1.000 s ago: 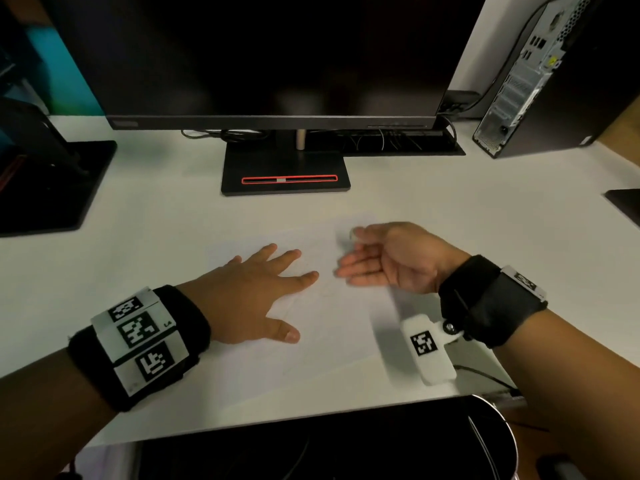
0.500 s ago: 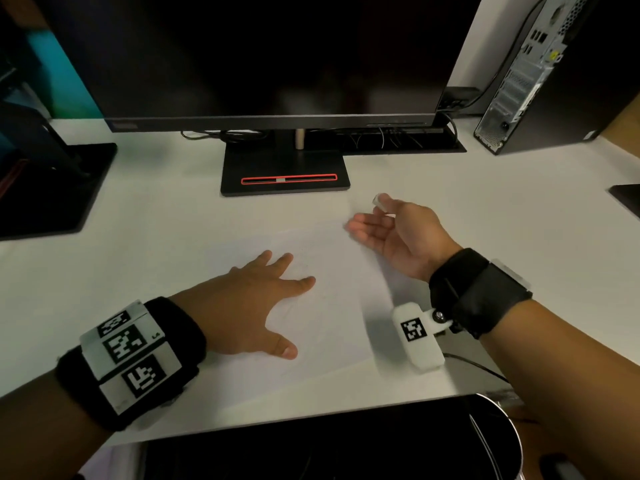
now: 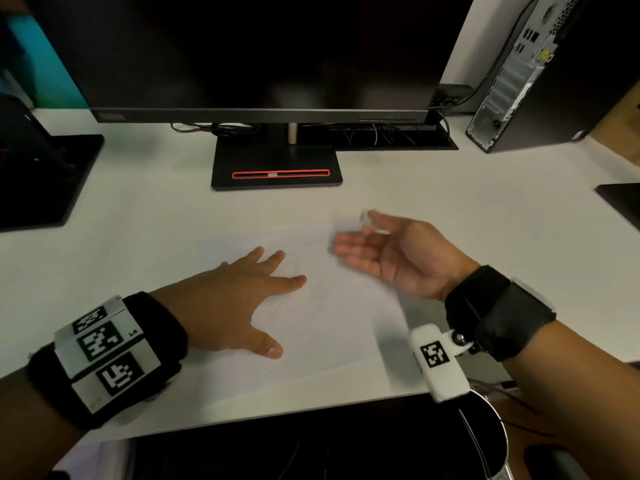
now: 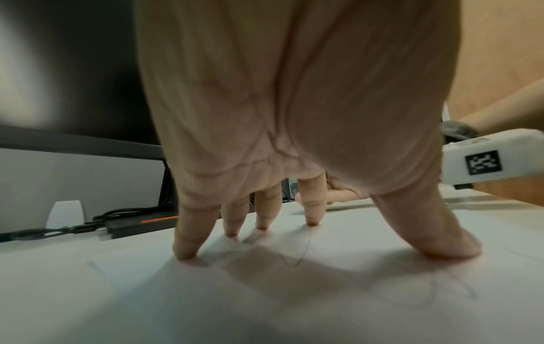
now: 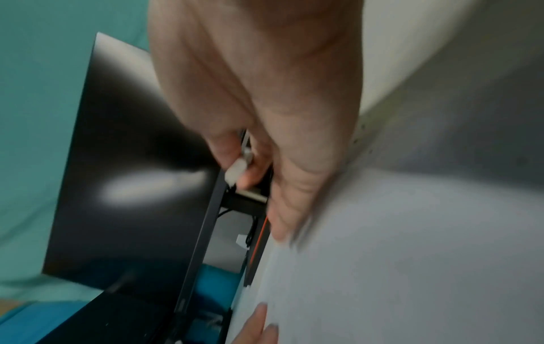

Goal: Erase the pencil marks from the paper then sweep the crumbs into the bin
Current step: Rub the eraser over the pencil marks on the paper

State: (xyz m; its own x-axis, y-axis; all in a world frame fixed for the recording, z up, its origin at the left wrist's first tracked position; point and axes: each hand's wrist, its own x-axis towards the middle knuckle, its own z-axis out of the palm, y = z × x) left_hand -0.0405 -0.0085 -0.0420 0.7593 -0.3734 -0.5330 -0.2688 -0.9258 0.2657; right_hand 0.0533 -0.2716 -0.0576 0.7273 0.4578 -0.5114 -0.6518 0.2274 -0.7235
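A white sheet of paper (image 3: 329,327) with faint pencil marks (image 4: 294,258) lies on the white desk. My left hand (image 3: 239,306) presses flat on the sheet, fingers spread, pinning it down. My right hand (image 3: 360,237) hovers palm-up over the sheet's far right corner. Its thumb and forefinger pinch a small white eraser (image 3: 367,220), also seen as the pale eraser (image 5: 237,171) in the right wrist view; the other fingers are stretched out. No crumbs are distinguishable. The bin (image 3: 498,427), black with a metal rim, stands below the desk's near edge on the right.
A dark monitor on a black base (image 3: 277,168) stands just beyond the paper. A computer tower (image 3: 540,81) is at the back right, with cables behind the monitor. Another black stand (image 3: 41,178) sits at the left. The desk edge runs close to my wrists.
My right hand, still pinching the eraser, swung away from me over the sheet's far right corner, then came back a little toward me. The left hand stayed flat on the paper.
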